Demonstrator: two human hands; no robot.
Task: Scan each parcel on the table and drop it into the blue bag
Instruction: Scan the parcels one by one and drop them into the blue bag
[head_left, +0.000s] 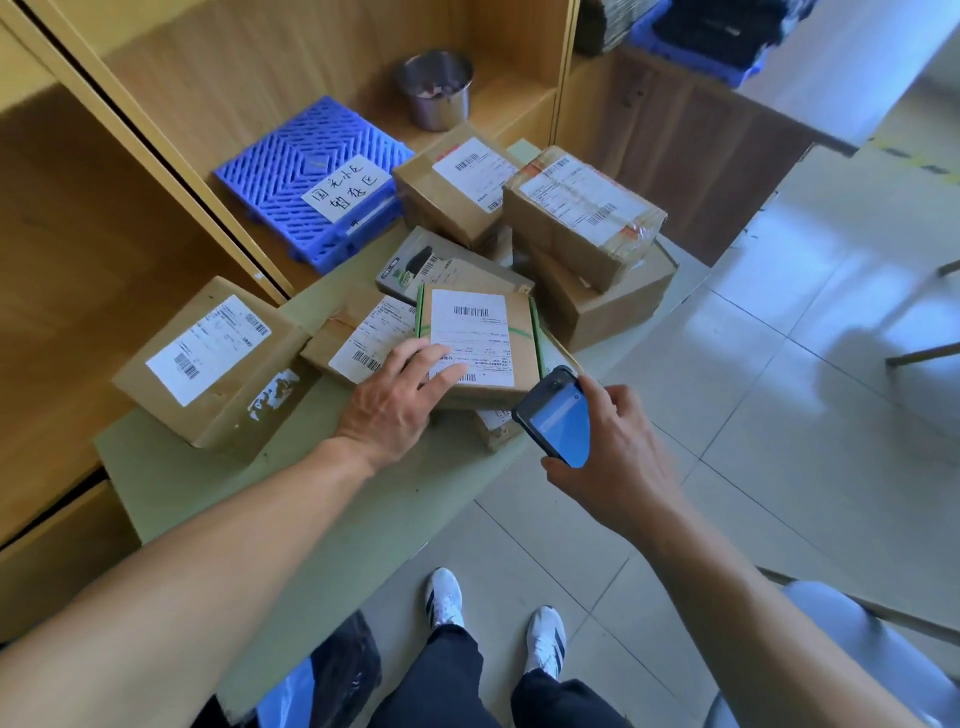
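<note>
Several brown cardboard parcels with white barcode labels lie heaped on a pale green table (171, 483). My left hand (397, 397) rests flat, fingers spread, on the near left corner of a flat parcel with green edges (483, 322); it is not gripping it. My right hand (613, 441) holds a black phone (558, 423) with a lit blue screen just right of that parcel, past the table's edge. A larger parcel (213, 364) sits at the left. Something blue and black (311, 675), perhaps the bag, shows at the bottom edge below the table.
A blue plastic slatted crate (291, 171) with a handwritten label and a metal cup (436, 88) sit in the wooden shelf unit behind the table. Tiled floor lies to the right. My feet in white shoes (545, 639) stand by the table's near edge.
</note>
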